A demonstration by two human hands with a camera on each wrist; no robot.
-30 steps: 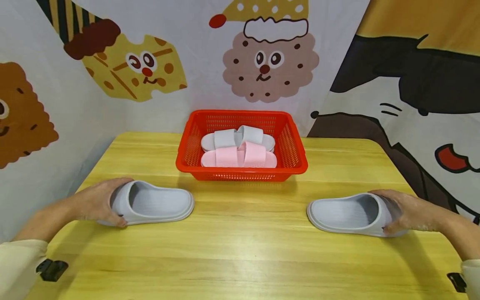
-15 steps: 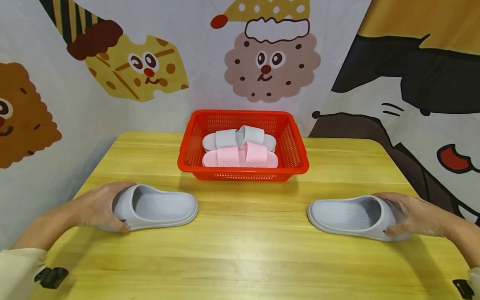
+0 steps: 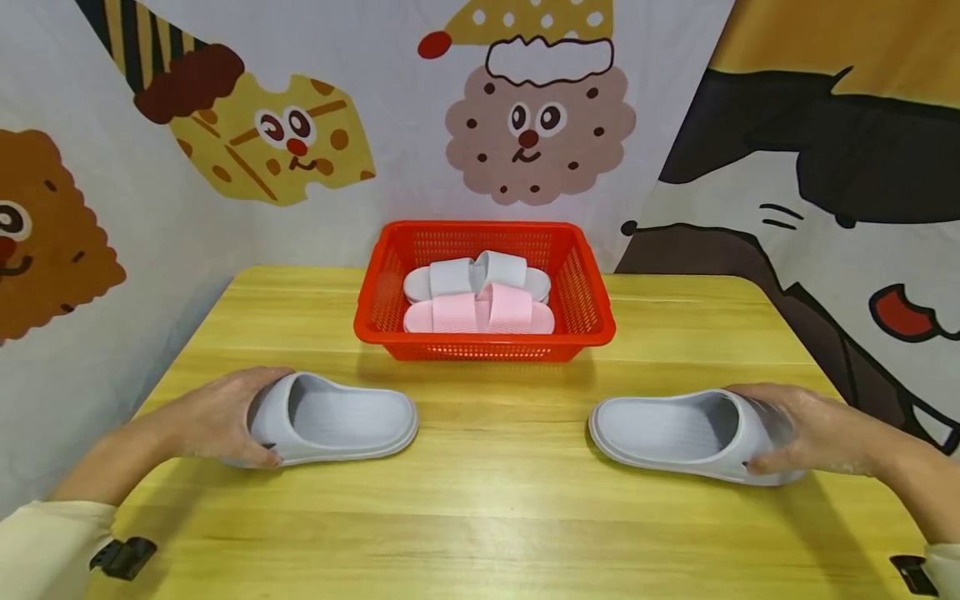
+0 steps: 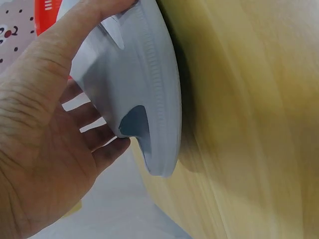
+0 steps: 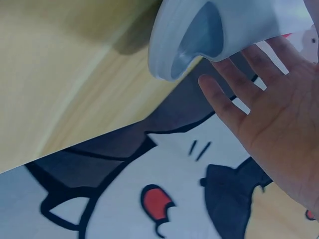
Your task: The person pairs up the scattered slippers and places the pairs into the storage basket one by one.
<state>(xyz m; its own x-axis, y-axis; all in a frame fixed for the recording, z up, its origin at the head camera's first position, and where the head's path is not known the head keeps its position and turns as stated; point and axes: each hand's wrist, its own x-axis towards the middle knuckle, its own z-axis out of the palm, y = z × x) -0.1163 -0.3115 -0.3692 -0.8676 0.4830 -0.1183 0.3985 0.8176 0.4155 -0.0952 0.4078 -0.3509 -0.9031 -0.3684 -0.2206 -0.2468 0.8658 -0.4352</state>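
My left hand grips a light grey slipper across its toe end, with the thumb on the near side. In the left wrist view that slipper stands close to the wooden surface, a shadow beside its sole. On the other side, my right hand holds a matching grey slipper the same way. The right wrist view shows the toe opening of this slipper and the fingers lying along its upper. Both heels point toward each other, with a stretch of table between them.
Behind the slippers, at the back of the wooden table, stands a red plastic basket. Inside it lie white slippers and pink slippers. A cartoon-printed cloth hangs behind and beside the table.
Both hands have moved inward with their slippers, so the heels are closer together. They also sit slightly nearer the front than a second ago. The basket stays in place.
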